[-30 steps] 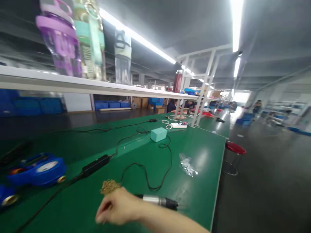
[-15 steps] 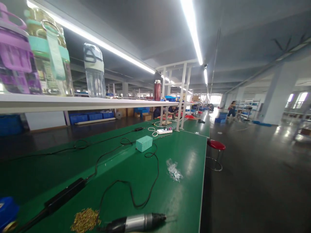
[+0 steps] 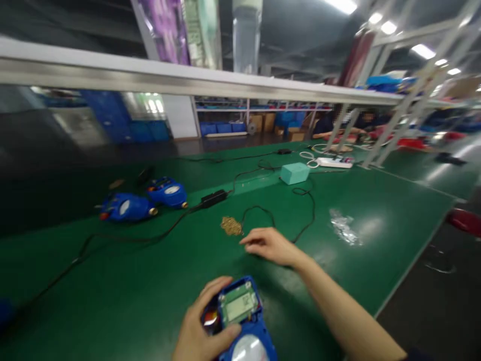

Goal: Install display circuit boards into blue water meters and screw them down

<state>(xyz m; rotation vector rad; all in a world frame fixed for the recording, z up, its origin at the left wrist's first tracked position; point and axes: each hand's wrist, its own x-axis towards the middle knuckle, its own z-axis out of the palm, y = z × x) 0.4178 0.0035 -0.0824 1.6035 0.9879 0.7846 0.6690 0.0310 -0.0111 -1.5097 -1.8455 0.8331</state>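
At the lower middle, my left hand (image 3: pixel 201 321) is wrapped around a blue water meter (image 3: pixel 259 328), with its round window towards me. The upper part of the meter shows a green circuit board (image 3: pixel 239 304) in its open housing. My right hand (image 3: pixel 268 244) reaches over the green bench, fingers loosely stretched and thumb a little apart, with nothing visible between them. Just beyond its fingertips lies a pile of small brass-coloured screws (image 3: pixel 231 226). A black cable (image 3: pixel 263 207) runs beside the pile. The electric screwdriver is not visible; my right hand may cover it.
Two more blue meters (image 3: pixel 130 206) lie at left on the bench. Further back are a black cable box (image 3: pixel 214 198), a turquoise block (image 3: pixel 295 173) and a white power strip (image 3: pixel 334 162). Clear plastic bits (image 3: pixel 343 226) lie right. A shelf (image 3: pixel 210 82) carrying bottles crosses above; people sit beyond.
The view has swung down and to the left. Both my hands have come into view, the left with the blue meter. The electric screwdriver beside the screws no longer shows.
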